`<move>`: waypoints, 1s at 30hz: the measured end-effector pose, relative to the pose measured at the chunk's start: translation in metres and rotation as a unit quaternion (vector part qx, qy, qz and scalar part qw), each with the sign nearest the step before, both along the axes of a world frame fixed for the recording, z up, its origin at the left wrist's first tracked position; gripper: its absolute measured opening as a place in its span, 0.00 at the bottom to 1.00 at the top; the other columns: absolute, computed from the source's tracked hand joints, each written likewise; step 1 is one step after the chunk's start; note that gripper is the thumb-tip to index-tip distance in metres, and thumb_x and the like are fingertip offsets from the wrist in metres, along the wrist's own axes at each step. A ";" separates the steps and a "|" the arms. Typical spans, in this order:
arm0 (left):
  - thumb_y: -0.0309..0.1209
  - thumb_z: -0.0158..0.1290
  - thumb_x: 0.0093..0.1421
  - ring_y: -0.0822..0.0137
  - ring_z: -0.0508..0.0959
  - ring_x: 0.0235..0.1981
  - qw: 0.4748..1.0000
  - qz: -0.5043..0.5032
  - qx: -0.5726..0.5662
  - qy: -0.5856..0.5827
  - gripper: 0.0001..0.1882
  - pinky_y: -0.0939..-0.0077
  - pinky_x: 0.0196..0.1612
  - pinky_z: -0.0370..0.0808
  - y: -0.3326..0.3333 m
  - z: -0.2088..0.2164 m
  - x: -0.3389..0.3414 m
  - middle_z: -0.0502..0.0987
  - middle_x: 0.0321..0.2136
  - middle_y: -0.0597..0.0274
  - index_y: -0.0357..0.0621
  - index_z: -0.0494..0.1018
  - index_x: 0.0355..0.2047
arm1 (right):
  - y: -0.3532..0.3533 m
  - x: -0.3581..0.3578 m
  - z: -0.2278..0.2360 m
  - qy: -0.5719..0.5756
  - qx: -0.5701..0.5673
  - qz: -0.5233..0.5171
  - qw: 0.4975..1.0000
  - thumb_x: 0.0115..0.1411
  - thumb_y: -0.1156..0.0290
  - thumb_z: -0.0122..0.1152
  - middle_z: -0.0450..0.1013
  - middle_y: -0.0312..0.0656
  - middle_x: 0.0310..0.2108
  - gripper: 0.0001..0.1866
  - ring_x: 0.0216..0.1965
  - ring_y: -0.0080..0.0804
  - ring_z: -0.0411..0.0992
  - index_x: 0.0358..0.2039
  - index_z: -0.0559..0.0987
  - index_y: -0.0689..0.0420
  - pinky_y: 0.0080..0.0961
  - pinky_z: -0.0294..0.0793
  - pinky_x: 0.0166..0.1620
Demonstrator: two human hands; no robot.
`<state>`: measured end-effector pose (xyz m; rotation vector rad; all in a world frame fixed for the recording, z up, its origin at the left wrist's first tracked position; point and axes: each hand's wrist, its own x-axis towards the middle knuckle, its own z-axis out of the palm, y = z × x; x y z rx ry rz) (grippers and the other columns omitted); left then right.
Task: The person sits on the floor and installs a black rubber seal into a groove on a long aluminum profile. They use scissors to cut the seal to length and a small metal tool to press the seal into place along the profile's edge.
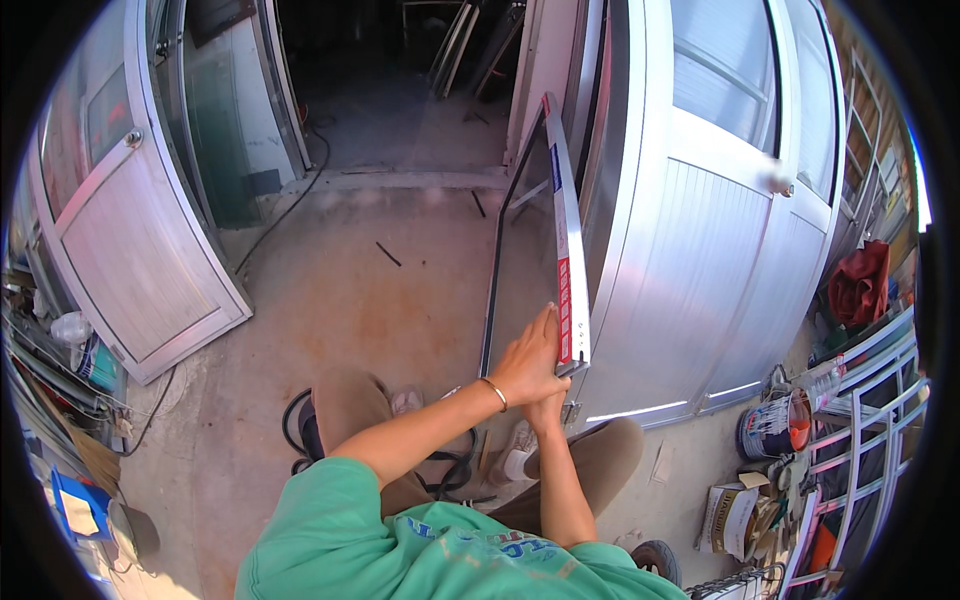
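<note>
A slim silver metal frame (571, 230) with a red, white and blue film along its side stands upright in front of me, slightly tilted. A black strip (494, 270) lines its far-left edge. My left hand (530, 358), with a thin bracelet at its wrist, closes around the frame's near corner, fingers pointing up along the side. Just below it, my right hand (545, 405) reaches up to the same corner. Its fingers are mostly hidden behind the left hand and the frame, and what they grip cannot be made out.
Metal doors lean at left (140, 240) and right (720, 250). A black cable (285, 215) crosses the concrete floor, and black rubber strip (455, 470) lies coiled by my feet. At right stand a paint bucket (765, 430), a cardboard box (728, 520) and a metal rack (855, 440).
</note>
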<state>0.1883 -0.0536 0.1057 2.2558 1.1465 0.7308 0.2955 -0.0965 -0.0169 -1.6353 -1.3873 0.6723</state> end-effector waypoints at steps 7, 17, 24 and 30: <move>0.36 0.68 0.42 0.37 0.63 0.68 1.000 -0.012 -0.006 0.020 0.60 0.54 0.65 0.70 -0.010 0.008 0.012 0.53 0.70 0.27 0.18 0.48 0.68 | -0.004 0.006 -0.023 0.060 0.039 -0.014 0.997 0.59 0.71 0.66 0.77 0.46 0.44 0.19 0.46 0.32 0.74 0.48 0.76 0.67 0.37 0.74 0.48; 0.47 0.70 0.48 0.40 0.57 0.72 0.996 -0.059 0.001 0.061 0.65 0.56 0.71 0.62 -0.008 -0.001 0.003 0.50 0.72 0.28 0.22 0.43 0.71 | -0.002 0.010 -0.032 -0.059 0.031 0.004 0.998 0.59 0.68 0.65 0.80 0.53 0.39 0.17 0.44 0.41 0.79 0.46 0.79 0.65 0.42 0.75 0.44; 0.56 0.62 0.59 0.48 0.67 0.68 0.988 -0.108 -0.046 0.103 0.52 0.59 0.68 0.66 0.040 0.002 -0.097 0.61 0.69 0.39 0.31 0.57 0.70 | -0.042 0.018 -0.055 -0.022 -0.147 -0.018 0.989 0.57 0.60 0.72 0.82 0.58 0.37 0.19 0.42 0.48 0.82 0.43 0.85 0.60 0.41 0.78 0.46; 0.52 0.61 0.63 0.56 0.77 0.59 0.967 -0.034 -0.215 0.136 0.41 0.62 0.58 0.76 0.080 -0.042 -0.173 0.73 0.61 0.45 0.33 0.66 0.65 | -0.035 -0.011 -0.128 0.052 -0.406 -0.016 0.912 0.60 0.59 0.66 0.82 0.56 0.37 0.14 0.45 0.52 0.81 0.35 0.87 0.58 0.41 0.78 0.51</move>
